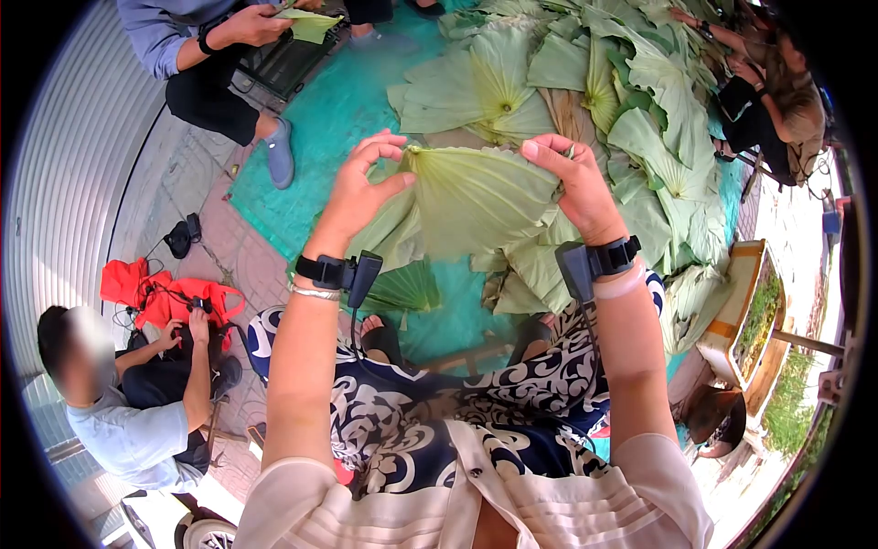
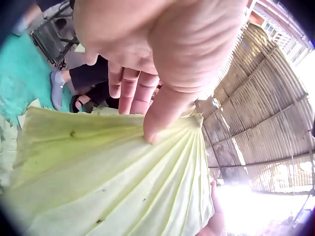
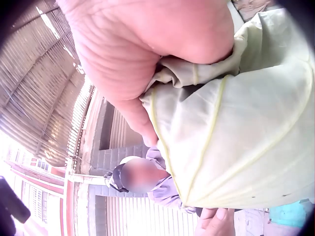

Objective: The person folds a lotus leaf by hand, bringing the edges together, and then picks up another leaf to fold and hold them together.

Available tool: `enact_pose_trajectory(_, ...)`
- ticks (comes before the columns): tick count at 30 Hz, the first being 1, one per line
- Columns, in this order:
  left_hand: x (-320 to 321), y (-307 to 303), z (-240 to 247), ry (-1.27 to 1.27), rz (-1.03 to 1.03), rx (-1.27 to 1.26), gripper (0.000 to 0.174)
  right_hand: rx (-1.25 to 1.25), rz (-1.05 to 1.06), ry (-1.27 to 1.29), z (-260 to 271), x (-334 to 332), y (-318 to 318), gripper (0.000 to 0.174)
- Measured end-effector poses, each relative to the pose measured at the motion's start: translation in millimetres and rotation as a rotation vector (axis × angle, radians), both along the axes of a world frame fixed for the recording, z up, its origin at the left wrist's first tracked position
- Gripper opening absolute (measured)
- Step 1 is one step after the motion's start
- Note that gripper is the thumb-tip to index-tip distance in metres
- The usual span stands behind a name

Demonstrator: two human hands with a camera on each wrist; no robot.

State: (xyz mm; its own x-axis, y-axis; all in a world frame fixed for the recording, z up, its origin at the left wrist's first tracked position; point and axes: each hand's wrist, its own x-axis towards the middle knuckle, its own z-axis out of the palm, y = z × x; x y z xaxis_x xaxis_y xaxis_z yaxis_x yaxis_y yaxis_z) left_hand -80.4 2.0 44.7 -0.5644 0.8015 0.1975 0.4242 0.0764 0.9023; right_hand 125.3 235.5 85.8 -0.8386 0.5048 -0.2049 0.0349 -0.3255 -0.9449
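Note:
A folded pale green lotus leaf (image 1: 485, 197) is stretched between my two hands in the head view, its ribs fanning out from a pointed corner at the left. My left hand (image 1: 358, 188) holds that corner, thumb on the near face and fingers behind the upper edge. In the left wrist view, the left thumb (image 2: 165, 113) lies across the ribbed leaf (image 2: 123, 172). My right hand (image 1: 576, 183) grips the opposite upper corner between thumb and fingers. Crumpled folds of the leaf (image 3: 236, 132) bunch under the right hand (image 3: 133, 59) in the right wrist view.
Many lotus leaves (image 1: 503, 91) are heaped on a green sheet (image 1: 320, 165) ahead and to the right. People sit at upper left, lower left and upper right. A red bag (image 1: 183, 297) lies at left; a planter box (image 1: 741, 311) stands at right.

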Motion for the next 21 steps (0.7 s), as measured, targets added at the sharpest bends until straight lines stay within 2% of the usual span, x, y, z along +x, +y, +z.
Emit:
enact_pose_trajectory(1,-1,0,-1,-0.010,-0.007,0.013,0.028,-0.024,-0.025,-0.006,1,0,0,0.023)
enact_pose_trajectory(3,2,-2,3,-0.207,0.006,-0.014,0.025,-0.074,-0.075,-0.017,6,-2,-2,0.023)
enact_pose_trajectory(4,4,-3,5,-0.305,0.012,-0.028,0.024,0.002,-0.086,-0.039,2,-3,0,0.023)
enact_pose_trajectory(7,0,-7,6,-0.373,0.084,-0.154,0.024,0.190,-0.111,-0.100,-11,-6,6,0.024)
enact_pose_trajectory(10,14,-2,20,-0.502,0.004,0.008,0.028,0.285,-0.109,-0.135,-19,-8,4,0.027)
enact_pose_trajectory(13,15,-1,19,-0.480,-0.009,0.005,0.029,0.337,-0.097,-0.142,-24,-9,4,0.029)
enact_pose_trajectory(16,14,-3,17,-0.328,0.003,-0.042,0.025,0.347,-0.078,-0.178,-24,-9,3,0.029)
enact_pose_trajectory(18,15,-3,17,-0.380,0.004,-0.061,0.023,0.346,-0.068,-0.218,-27,-10,6,0.028)
enact_pose_trajectory(21,21,0,27,-0.442,-0.018,-0.092,0.023,1.115,-0.220,-0.013,-30,-16,2,0.025)
